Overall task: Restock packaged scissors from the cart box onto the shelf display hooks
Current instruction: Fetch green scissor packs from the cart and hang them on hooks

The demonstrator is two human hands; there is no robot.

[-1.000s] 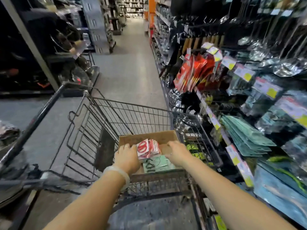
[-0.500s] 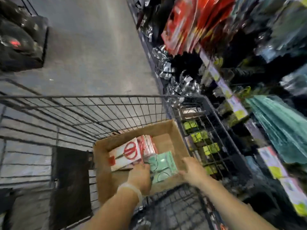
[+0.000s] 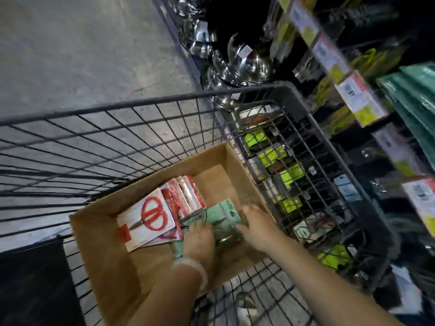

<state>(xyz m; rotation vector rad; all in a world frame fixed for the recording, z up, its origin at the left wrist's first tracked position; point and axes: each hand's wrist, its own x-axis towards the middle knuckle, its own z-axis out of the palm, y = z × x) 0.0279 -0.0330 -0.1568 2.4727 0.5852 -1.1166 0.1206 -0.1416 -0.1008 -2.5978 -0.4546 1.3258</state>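
An open cardboard box (image 3: 98,241) sits in the wire cart (image 3: 141,107). Inside it a stack of white-and-red scissor packs (image 3: 150,217) leans to the left, and a stack of green scissor packs (image 3: 223,211) lies to its right. My left hand (image 3: 200,241), with a pale bracelet on the wrist, is pressed onto the near end of the green stack. My right hand (image 3: 259,224) rests against the green stack's right side, fingers curled along it. Both hands grip the green packs between them. More green packs (image 3: 414,100) hang on the shelf at the right.
The shelf runs along the right, with price tags (image 3: 360,97), yellow-green packaged goods (image 3: 292,175) behind the cart's mesh, and steel bowls (image 3: 235,60) low down. Grey floor (image 3: 82,55) stretches away at left. A dark panel (image 3: 33,283) lies at the cart's lower left.
My view has tipped down from the aisle onto the box. Both hands have gone from the box's near rim into the box and closed around the green packs.
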